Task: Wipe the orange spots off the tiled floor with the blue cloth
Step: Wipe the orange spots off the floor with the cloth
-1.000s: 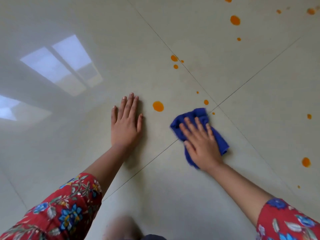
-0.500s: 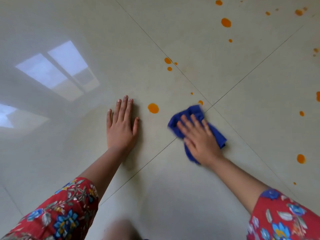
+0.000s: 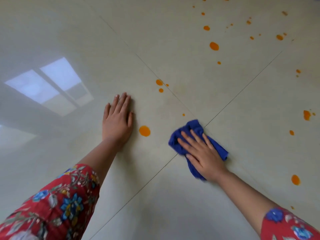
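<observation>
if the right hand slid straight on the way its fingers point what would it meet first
Past the blue cloth bunched under the right hand, probably the tiny orange spot just beyond it.

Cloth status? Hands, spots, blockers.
Right hand flat on cloth, pressing it to floor. Left hand flat on floor. Big spot between hands unwiped, many more beyond. Nothing blocking.

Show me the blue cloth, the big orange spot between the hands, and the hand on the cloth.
blue cloth (image 3: 194,127): head view, bunched far edge.
big orange spot (image 3: 144,130): head view, its middle.
right hand (image 3: 206,156): head view, back of the hand.
</observation>
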`<state>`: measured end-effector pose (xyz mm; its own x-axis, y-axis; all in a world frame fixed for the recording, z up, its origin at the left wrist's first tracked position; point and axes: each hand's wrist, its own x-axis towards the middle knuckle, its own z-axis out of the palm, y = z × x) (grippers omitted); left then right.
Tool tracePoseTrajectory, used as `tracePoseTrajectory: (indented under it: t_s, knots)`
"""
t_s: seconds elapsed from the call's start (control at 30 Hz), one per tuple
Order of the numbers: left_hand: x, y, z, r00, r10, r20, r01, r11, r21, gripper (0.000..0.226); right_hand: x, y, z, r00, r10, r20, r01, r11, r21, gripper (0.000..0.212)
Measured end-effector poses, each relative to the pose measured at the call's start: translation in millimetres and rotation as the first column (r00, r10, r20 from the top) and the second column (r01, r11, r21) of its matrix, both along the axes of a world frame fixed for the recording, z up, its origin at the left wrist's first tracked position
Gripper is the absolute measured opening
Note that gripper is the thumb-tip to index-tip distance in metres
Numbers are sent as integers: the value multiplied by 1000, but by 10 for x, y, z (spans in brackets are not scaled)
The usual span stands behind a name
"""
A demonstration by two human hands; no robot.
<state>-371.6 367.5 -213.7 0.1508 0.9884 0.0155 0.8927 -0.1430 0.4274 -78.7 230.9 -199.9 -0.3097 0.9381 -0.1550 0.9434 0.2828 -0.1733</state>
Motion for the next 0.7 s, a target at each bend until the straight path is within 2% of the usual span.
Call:
tracePoseTrajectory:
  t_s: [0.03, 0.07, 0.1, 0.17, 0.23, 0.3, 0.37, 0.43, 0.47, 0.5, 0.57, 0.63, 0.7]
  knots:
    - [8, 4, -13, 1000, 5, -7, -5, 1000, 2, 54, 158, -41, 16, 999, 48, -7, -48, 999, -18, 53]
    - [23, 16, -18, 1000, 9, -12, -9, 1000, 1, 54, 306, -30, 19, 1000, -6, -24, 6, 1000, -28, 53]
    - [32, 23, -16, 1000, 10, -15, -10, 1000, 1, 54, 399, 28, 11, 990, -133, -42, 132, 991, -20, 52]
    - [44, 28, -6, 1000, 15, -13, -15, 1000, -4, 54, 382, 289, -6, 910, -411, -60, 413, 911, 15, 51]
    - [50, 29, 3, 1000, 22, -14, -22, 1000, -6, 54, 148, 603, -25, 851, -521, -57, 524, 850, 46, 52]
    - [43, 22, 5, 1000, 26, -9, -26, 1000, -10, 53, -125, 758, -26, 906, -418, -64, 422, 905, 61, 51]
    - [43, 19, 13, 1000, 28, 0, -28, 1000, -14, 53, -196, 647, -51, 991, -126, -44, 128, 991, 44, 52]
    - [53, 9, 17, 1000, 31, 1, -31, 999, -15, 53, -10, 443, -19, 990, 137, -43, -137, 990, -14, 53]
    - [52, 16, 17, 999, 35, -2, -35, 999, -13, 53, 143, 421, -6, 984, 171, -48, -172, 985, -20, 53]
    - [55, 16, 18, 999, 37, -3, -37, 999, -12, 53, 292, 436, 4, 992, 119, -46, -120, 993, -15, 52]
    - [59, 19, 20, 999, 42, -7, -42, 999, -10, 53, 435, 622, 34, 986, -165, -37, 165, 986, -2, 51]
    - [63, 16, 24, 999, 44, -6, -44, 999, -12, 53, 305, 917, 25, 902, -433, -11, 433, 901, 14, 53]
    - [71, 17, 28, 999, 46, -7, -46, 999, -11, 53, -19, 1119, 17, 880, -476, 8, 475, 879, 23, 54]
